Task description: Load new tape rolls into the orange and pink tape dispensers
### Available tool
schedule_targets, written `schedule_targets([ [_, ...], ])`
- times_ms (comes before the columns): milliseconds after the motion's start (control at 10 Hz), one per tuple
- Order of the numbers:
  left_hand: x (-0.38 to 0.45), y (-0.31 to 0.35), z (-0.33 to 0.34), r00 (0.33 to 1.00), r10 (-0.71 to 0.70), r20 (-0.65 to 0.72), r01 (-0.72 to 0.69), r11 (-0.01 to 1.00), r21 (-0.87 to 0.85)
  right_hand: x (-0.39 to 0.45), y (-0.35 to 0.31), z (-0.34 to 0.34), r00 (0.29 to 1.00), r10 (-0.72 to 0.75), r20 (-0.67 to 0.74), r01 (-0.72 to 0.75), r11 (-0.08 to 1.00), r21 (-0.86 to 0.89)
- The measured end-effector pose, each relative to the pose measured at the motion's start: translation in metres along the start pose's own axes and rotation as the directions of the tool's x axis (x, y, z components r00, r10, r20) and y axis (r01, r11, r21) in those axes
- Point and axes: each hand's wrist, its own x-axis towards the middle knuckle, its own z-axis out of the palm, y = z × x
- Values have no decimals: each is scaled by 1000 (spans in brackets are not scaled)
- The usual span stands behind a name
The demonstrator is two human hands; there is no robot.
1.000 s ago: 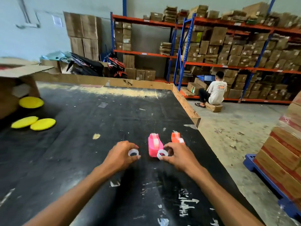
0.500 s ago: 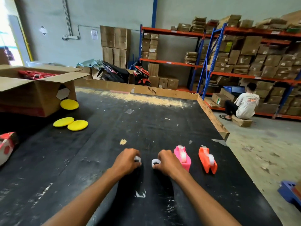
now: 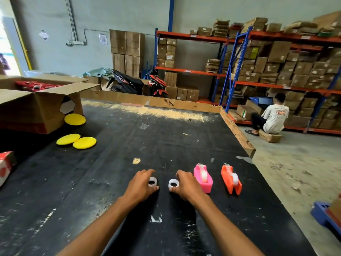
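On the black table, my left hand (image 3: 141, 184) grips a small clear tape roll (image 3: 152, 182) between thumb and fingers. Beside it, my right hand (image 3: 186, 185) grips a second clear tape roll (image 3: 173, 183). Both rolls rest low at the table surface, a short gap apart. Right of my right hand stands the pink dispenser (image 3: 203, 177), touching or nearly touching my knuckles, with a tape roll showing in its slot. Further right the orange dispenser (image 3: 231, 179) lies tilted, a roll visible on its side.
An open cardboard box (image 3: 39, 106) stands at the far left with three yellow discs (image 3: 76, 140) near it. A red-and-white package (image 3: 5, 166) sits at the left edge. The table's right edge (image 3: 238, 130) drops to the floor; a person sits by the shelves.
The view has swung left, so the dispensers now lie to the right of my hands. Both hands keep their rolls, held slightly further apart than half a second ago.
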Motion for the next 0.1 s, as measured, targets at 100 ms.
schedule_targets([
  [100,-8,1,0,999,-17,-31,16,999,-33,-6,4,-1,1000,-6,4,6,1000,14],
])
